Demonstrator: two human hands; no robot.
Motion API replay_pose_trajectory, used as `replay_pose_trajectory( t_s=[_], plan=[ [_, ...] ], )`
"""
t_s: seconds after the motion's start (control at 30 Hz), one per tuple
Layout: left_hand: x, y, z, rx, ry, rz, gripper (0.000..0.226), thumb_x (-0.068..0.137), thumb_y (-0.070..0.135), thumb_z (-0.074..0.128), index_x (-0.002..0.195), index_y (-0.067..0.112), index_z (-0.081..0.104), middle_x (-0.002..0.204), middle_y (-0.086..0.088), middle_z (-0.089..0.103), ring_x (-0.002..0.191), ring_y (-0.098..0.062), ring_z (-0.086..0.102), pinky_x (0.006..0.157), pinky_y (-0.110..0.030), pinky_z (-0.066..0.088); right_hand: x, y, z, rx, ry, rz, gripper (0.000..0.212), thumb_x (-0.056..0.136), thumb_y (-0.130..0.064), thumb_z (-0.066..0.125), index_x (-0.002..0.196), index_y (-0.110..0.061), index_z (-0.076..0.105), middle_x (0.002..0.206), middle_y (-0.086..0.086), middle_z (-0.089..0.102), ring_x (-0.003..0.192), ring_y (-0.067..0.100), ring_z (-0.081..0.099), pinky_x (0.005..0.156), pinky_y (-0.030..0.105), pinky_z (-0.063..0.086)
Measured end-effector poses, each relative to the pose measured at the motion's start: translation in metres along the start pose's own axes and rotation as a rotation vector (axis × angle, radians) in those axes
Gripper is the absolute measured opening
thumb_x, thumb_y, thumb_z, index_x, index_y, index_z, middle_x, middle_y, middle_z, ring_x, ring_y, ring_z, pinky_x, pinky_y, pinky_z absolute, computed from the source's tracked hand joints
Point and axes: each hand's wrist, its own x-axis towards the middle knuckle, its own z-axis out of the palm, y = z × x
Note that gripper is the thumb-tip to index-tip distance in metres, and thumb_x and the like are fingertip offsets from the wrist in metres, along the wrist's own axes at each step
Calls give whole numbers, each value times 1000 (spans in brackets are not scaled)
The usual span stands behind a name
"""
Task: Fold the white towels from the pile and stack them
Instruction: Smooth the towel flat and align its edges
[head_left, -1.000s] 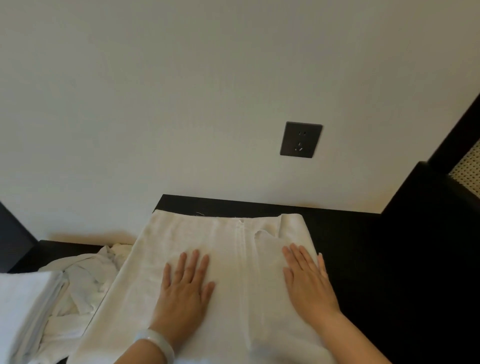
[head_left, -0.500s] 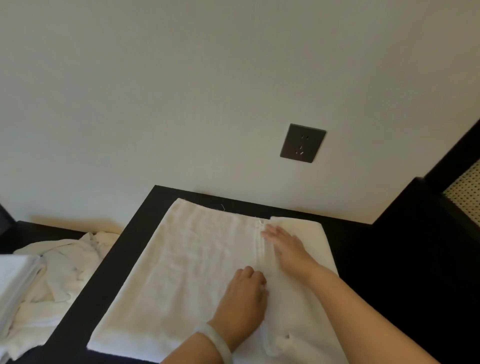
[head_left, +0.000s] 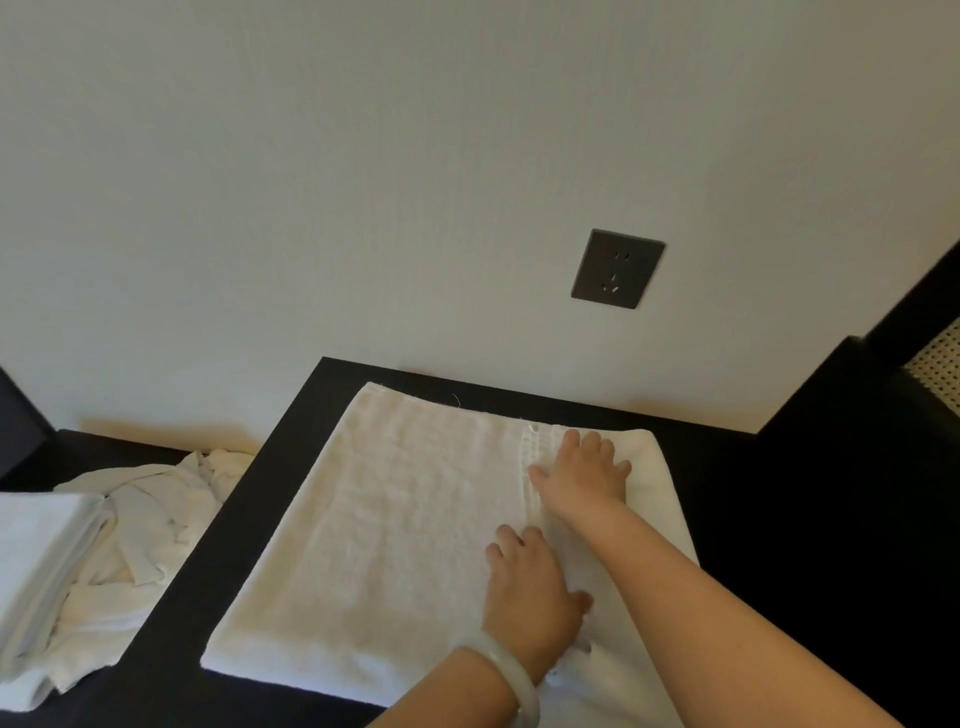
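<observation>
Lying across the dark table (head_left: 249, 530) with its far edge close to the wall, the white towel (head_left: 405, 519) looks soft, light and limp. It should give no resistance, but it will sag and wrinkle if lifted by one point, so it is best taken at two corners or along the stitched hem (head_left: 532, 467), which runs front to back where one layer laps over another. The right hand (head_left: 584, 473) lies flat and open near the far end of that hem, fingers spread, pressing the cloth and holding nothing. The left hand (head_left: 530, 592), nearer the body, rests palm down beside the hem with its fingers bent; whether they pinch the edge cannot be told. Off to the left sit the crumpled pile (head_left: 150, 525) and, touching it, the folded stack (head_left: 41, 540).
</observation>
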Motion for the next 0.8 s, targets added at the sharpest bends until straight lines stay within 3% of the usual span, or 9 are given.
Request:
replay_pose_trajectory(
  t_s=[0.07,0.13,0.27,0.4,0.47,0.57,0.7,0.8],
  plan=[
    [-1,2,1,-160,-26,-21,48,82,27,74,113,17,39,116,-3,35,106,-23,46,98,-32,45,1,-6,1,28,-5,13,65,92,-61,48,138,-16,36,135,10,41,118,25,43,94,39,42],
    [-2,1,1,-278,-82,-62,44,80,18,74,104,19,38,112,-2,32,100,-23,51,92,-31,50,1,-6,1,142,-43,17,59,96,-46,52,142,-16,31,135,10,39,113,23,47,85,32,45],
    [0,0,-2,-332,-128,-76,31,83,14,67,89,23,38,106,0,32,79,-11,47,67,-14,43,11,12,-9,558,-25,102,41,96,-12,53,135,-9,40,126,14,49,86,21,55,62,27,41],
    [12,-3,-21,-318,-64,15,16,90,10,58,93,22,49,109,-3,46,82,-13,51,54,-11,40,17,21,-34,716,199,143,34,95,-11,53,128,-4,51,128,17,50,103,34,55,77,31,39],
    [13,-13,-26,-252,-57,0,17,88,5,57,92,18,47,110,-3,43,80,-12,47,60,-10,43,15,10,-38,688,47,6,31,98,-20,51,124,-6,55,125,17,57,108,33,58,78,30,41],
    [7,-25,-24,-150,-90,-42,20,85,8,62,92,17,45,111,-2,36,94,-16,43,88,-21,45,15,-3,-26,554,-188,-54,32,99,-29,51,119,-4,58,123,18,57,102,32,62,80,35,50],
    [-13,-22,-21,-64,-63,-64,34,90,42,62,107,15,49,113,-2,34,108,-20,38,99,-29,40,9,-8,-4,352,-26,-73,42,101,-31,44,136,-9,48,140,11,41,117,29,49,93,36,44],
    [-29,-25,-15,-2,25,23,41,87,45,64,110,19,41,108,3,30,100,-15,37,93,-24,39,-4,-14,20,149,77,-178,55,104,-35,31,155,-15,22,161,5,21,140,25,27,113,39,25]
  ],
)
